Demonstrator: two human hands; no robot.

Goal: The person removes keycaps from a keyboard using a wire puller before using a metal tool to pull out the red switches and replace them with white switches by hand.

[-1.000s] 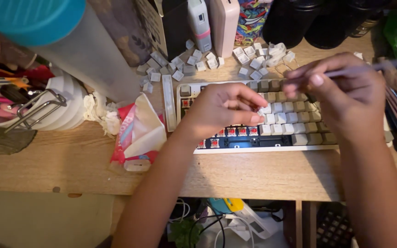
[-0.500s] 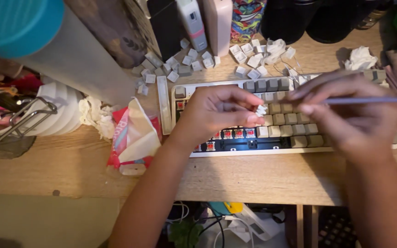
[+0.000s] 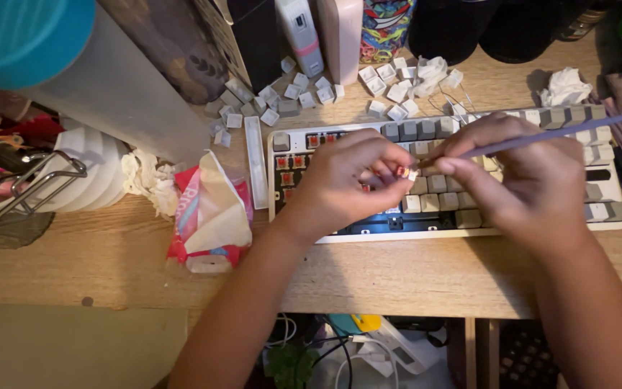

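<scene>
A mechanical keyboard [image 3: 300, 212] with grey and white keycaps lies on the wooden desk; its left part shows bare red switches. Above its middle, my left hand [image 3: 347, 180] pinches a small red-and-white key switch [image 3: 405, 173] between thumb and fingertips. My right hand [image 3: 523, 176] holds a thin purple brush [image 3: 577, 128] like a pen, its tip touching the switch. Both hands hover close together over the keys.
Loose white and grey keycaps [image 3: 390, 83] lie scattered behind the keyboard, with a long white spacebar [image 3: 255, 162] at its left. A pink tissue pack [image 3: 206, 212], crumpled tissues [image 3: 564, 88], a white ribbed pot [image 3: 91, 173] and bottles stand around. Cables hang under the desk edge.
The view shifted slightly. My left hand lifted the small switch off the keyboard, and my right hand brought the brush tip against it.
</scene>
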